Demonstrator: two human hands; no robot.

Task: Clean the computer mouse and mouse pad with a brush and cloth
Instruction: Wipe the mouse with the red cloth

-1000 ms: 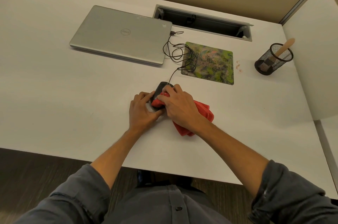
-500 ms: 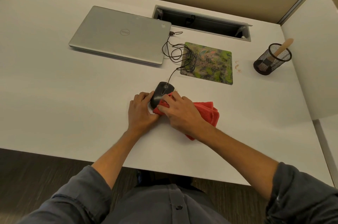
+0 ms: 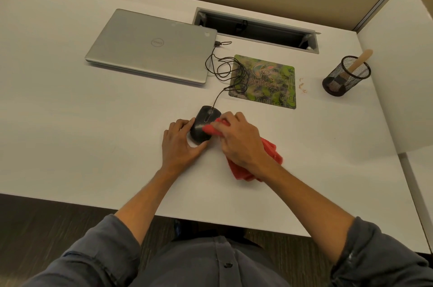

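Observation:
A black wired mouse point(image 3: 204, 122) lies on the white desk point(image 3: 70, 122) in front of me. My left hand point(image 3: 180, 143) grips its left and rear side. My right hand point(image 3: 236, 139) is closed on a red cloth point(image 3: 255, 162) and presses a bunched end of it against the mouse's right side. Most of the cloth trails under and behind my right wrist. The green patterned mouse pad point(image 3: 267, 80) lies flat further back to the right, with the mouse cable point(image 3: 222, 68) looped over its left edge. A wooden brush handle point(image 3: 360, 60) stands in a black mesh cup point(image 3: 344, 78).
A shut silver laptop point(image 3: 152, 45) lies at the back left, with the cable plugged into its right side. Behind the pad is an open cable slot point(image 3: 255, 28) in the desk. Small crumbs point(image 3: 302, 85) lie between pad and cup. A partition wall rises at the right.
My right hand has drawn the cloth back off the top of the mouse toward its right side, so more of the mouse shows. My left hand has stayed on the mouse.

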